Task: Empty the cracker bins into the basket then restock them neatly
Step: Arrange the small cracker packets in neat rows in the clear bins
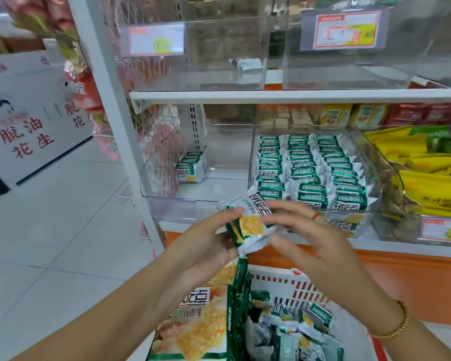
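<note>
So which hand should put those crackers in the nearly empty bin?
Probably the left hand: it grips the cracker packets and sits just below the nearly empty bin. The right hand holds them too, but in front of the full bin.

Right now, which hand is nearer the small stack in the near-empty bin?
Left. The left hand is in front of the near-empty bin, below the stack; the right hand is farther right, before the full bin.

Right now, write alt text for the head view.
The left hand and right hand hold green cracker packets before a shelf. The right bin holds neat rows, the left bin a small stack, the basket below loose packets.
</note>
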Available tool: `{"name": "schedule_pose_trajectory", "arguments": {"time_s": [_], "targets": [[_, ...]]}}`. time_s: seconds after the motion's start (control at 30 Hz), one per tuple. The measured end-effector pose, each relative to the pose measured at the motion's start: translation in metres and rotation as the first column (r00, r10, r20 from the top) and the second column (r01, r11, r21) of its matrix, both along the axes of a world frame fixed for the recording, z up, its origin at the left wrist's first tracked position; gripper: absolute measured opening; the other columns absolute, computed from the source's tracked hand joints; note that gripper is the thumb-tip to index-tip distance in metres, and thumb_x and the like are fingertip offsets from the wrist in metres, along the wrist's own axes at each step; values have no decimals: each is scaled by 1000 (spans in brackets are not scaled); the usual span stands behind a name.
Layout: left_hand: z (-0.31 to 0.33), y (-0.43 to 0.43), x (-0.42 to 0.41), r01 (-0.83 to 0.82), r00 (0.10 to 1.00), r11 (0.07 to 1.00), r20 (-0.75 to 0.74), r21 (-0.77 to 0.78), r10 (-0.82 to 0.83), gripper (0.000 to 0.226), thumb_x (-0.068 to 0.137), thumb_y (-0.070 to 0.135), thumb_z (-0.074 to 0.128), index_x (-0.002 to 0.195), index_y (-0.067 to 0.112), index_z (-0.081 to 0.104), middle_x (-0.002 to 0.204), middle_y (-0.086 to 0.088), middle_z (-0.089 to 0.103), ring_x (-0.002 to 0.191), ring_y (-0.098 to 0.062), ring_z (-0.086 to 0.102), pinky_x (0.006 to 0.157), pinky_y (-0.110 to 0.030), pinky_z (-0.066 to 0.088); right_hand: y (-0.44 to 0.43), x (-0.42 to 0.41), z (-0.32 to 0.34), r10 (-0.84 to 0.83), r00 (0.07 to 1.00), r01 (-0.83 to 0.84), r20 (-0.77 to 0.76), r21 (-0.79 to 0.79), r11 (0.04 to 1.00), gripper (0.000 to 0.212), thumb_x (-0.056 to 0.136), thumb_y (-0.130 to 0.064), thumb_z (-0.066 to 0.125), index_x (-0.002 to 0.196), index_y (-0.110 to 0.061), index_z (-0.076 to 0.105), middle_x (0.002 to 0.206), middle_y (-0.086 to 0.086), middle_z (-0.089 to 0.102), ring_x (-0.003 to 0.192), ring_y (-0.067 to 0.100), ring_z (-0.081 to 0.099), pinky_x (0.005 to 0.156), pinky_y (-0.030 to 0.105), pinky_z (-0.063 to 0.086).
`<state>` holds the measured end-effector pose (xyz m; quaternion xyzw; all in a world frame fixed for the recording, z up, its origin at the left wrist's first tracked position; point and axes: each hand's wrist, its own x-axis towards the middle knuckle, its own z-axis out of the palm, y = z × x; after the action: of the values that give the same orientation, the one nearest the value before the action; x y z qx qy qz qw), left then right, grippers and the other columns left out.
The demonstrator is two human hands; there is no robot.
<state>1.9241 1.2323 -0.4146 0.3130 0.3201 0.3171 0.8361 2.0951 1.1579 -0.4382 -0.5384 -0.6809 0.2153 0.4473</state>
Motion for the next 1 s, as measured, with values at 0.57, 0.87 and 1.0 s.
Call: {"name": "schedule_pose_trajectory", "arguments": {"time_s": [0.57,0.87,1.0], "targets": [[-6,89,-72,-38,528,683,-566,729,633,25,94,20,57,117,15,62,113,6,60,114,-17,53,97,-25,37,205,-84,46,-71,956,-101,-286,-543,834,23,78,-15,79,76,-14,56,70,7,60,56,17,59,56,25,56],[-44,118,-98,575,207,461,-665,676,718,28,93,23,51,119,18,60,125,0,51,115,-17,49,98,-32,41,311,-106,-15,74,844,180,532,-409,894,61,73,-27,81,124,-4,58,122,11,63,105,24,62,86,30,53],[-48,122,-99,576,217,452,-660,681,719,29,94,24,49,121,19,59,125,2,48,117,-14,46,95,-27,42,329,-114,-30,141,834,100,534,-397,912,71,70,-24,83,134,-12,52,132,6,57,115,21,57,93,28,49]]}}
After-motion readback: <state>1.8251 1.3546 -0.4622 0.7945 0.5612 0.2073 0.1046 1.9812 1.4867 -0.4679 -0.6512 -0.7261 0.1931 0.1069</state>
